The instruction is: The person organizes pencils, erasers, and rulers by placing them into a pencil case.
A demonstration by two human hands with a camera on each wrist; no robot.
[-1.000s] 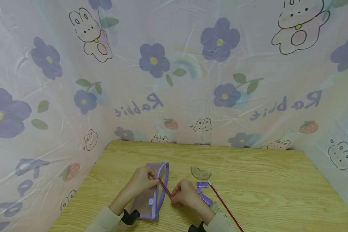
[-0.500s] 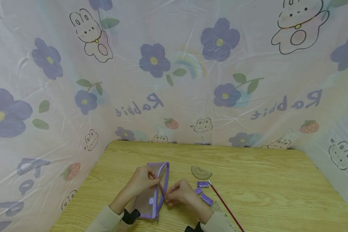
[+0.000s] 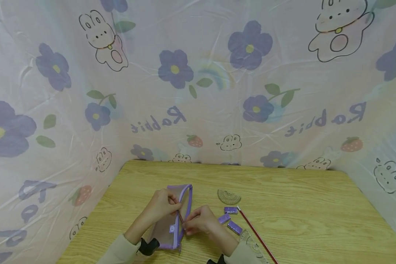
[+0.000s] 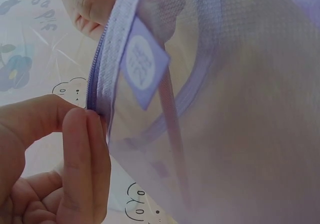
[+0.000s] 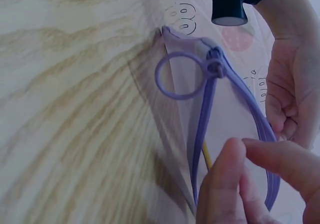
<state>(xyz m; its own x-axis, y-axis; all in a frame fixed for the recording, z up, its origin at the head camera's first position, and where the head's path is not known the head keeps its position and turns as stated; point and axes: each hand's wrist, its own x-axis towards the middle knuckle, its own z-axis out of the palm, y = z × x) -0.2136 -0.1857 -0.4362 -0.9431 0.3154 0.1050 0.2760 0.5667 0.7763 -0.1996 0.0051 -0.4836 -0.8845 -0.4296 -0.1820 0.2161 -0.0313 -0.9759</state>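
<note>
Pouch [image 3: 165, 234] left of small blocks [image 3: 234, 227]; protractor [image 3: 229, 197] behind; pencil [image 3: 257, 234] right

Mirrored "Rabbit" on the patterned backdrop [image 3: 214, 96]; on the purple pouch [image 4: 250, 149], a tag [image 4: 142, 62] with illegible print.

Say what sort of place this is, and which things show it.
Probably an indoor desk space, screened off: a wood-grain table with rabbit-and-flower printed sheeting hung around it, and school supplies on top, such as a mesh pouch and a protractor.
</note>
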